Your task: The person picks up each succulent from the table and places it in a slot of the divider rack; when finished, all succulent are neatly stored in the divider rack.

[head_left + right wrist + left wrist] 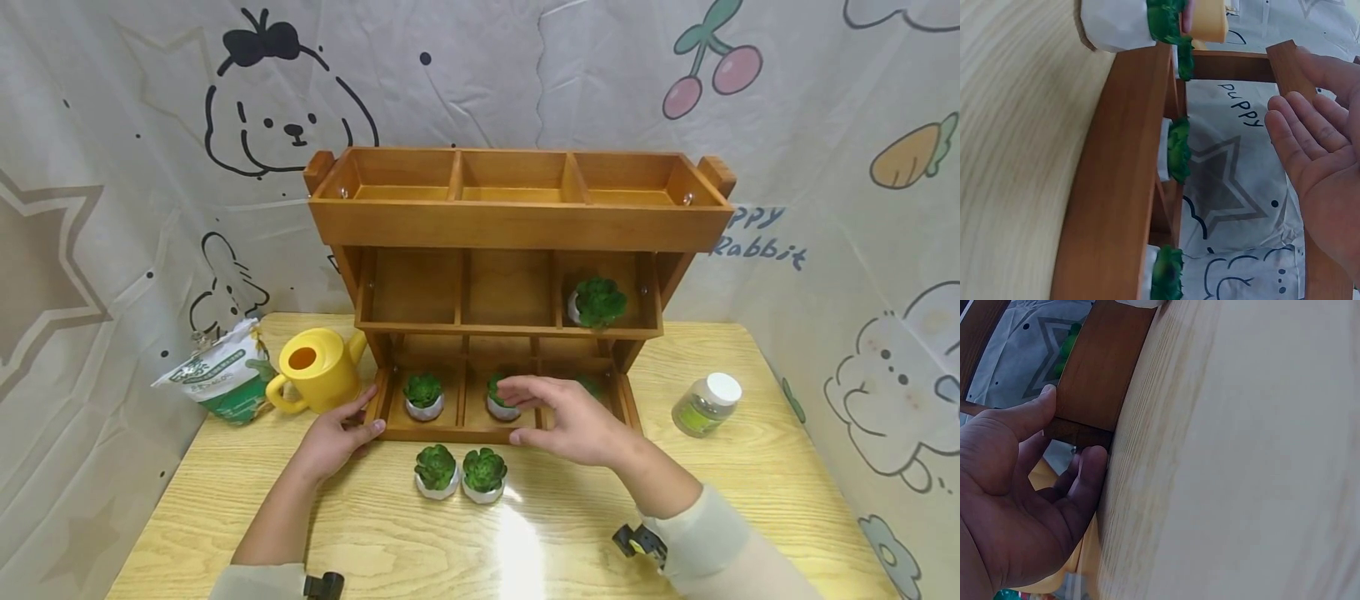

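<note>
A three-tier wooden shelf [521,227] stands on the table, each tier split into compartments. My left hand [337,437] holds the front left corner of its bottom tier, thumb [1041,409] on the front board and fingers curled at the end. Over the bottom tier's front, my right hand [573,421] hovers with nothing in it, fingers loosely extended. Potted succulents sit in the bottom tier's left [424,396] and middle compartments; the right one's green leaves [588,386] are mostly behind my right hand. Another potted succulent [598,302] occupies the middle tier's right compartment.
Two potted succulents, a left one [436,472] and a right one [483,475], stand side by side before the shelf. Left of it are a yellow watering can [322,371] and a green-white bag [228,375]. A white-lidded jar [707,405] stands at right.
</note>
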### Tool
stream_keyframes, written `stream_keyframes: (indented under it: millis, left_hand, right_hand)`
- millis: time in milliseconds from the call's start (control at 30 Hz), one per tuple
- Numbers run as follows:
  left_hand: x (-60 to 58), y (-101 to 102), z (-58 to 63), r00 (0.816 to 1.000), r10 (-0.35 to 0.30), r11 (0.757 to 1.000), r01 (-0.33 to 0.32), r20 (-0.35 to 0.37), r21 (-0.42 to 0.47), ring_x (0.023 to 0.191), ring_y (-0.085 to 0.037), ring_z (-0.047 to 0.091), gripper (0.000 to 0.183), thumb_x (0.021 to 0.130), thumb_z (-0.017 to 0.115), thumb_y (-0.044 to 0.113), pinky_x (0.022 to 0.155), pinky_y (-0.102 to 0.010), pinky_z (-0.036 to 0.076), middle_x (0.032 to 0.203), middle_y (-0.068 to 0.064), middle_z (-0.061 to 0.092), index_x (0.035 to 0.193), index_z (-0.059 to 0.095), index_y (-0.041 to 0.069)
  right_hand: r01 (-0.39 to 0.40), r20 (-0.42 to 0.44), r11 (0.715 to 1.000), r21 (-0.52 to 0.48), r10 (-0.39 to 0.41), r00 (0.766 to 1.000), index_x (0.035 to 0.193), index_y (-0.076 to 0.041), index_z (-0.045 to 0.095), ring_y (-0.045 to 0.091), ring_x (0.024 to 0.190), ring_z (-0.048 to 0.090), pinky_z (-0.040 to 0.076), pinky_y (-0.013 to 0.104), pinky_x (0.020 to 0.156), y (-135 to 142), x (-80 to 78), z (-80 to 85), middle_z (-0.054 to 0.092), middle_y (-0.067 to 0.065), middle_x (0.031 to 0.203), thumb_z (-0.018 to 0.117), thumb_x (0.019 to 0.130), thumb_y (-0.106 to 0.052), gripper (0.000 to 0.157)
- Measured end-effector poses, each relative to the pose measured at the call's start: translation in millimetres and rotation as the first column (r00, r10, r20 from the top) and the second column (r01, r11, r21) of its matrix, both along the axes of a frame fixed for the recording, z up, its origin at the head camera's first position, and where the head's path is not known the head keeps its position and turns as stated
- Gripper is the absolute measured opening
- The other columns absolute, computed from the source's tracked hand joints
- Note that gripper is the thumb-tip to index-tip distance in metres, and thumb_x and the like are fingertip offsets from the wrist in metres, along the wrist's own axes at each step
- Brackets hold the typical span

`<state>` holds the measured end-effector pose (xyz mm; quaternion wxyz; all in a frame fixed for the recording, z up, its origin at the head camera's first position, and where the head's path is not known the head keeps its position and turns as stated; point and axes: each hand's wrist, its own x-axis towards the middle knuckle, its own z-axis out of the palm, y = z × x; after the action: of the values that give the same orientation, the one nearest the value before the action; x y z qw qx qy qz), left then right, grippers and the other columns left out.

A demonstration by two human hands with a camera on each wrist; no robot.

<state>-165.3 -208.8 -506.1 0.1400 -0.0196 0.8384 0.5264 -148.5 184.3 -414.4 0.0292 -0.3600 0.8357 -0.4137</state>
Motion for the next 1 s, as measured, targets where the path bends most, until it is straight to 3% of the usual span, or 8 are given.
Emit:
stream_keyframes:
  millis: [367,733,1000]
  left_hand:
    - [-0.7,-0.1,-0.7,1.000,-0.003,1.000,0.003,0.000,0.028,0.137,-0.040,0.046,0.073,0.094,0.079,0.033,0.083,-0.036,0.061,0.151,-0.028,0.048,0.159,0.046,0.023]
    - [0.7,-0.3,-1.1,1.000,-0.006,1.000,0.006,0.007,0.026,0.136,-0.039,0.046,0.073,0.095,0.078,0.034,0.083,-0.038,0.061,0.152,-0.028,0.047,0.159,0.045,0.024]
    - [0.6,-0.6,-0.8,1.000,-0.010,1.000,0.010,-0.002,0.019,0.137,-0.040,0.046,0.073,0.095,0.078,0.034,0.083,-0.038,0.061,0.152,-0.028,0.047,0.159,0.045,0.024]
  right_hand:
    - [-0.032,0.042,0.999,0.007,0.031,0.999,0.143,-0.008,0.058,0.023,0.116,0.068,0.055,0.039,0.100,-7.6,2.9,-16.6,0.069,0.007,0.132,0.085,0.088,-0.011,0.062]
    - [-0.072,0.127,0.997,0.036,0.066,0.990,0.146,-0.010,0.056,0.023,0.122,0.065,0.053,0.041,0.104,-16.4,7.7,-32.2,0.065,0.008,0.137,0.087,0.086,-0.015,0.067]
    - [-0.072,0.137,0.994,0.083,0.060,0.989,0.148,-0.008,0.055,0.017,0.123,0.063,0.051,0.032,0.106,-20.8,13.2,-40.6,0.063,0.003,0.141,0.089,0.084,-0.018,0.072]
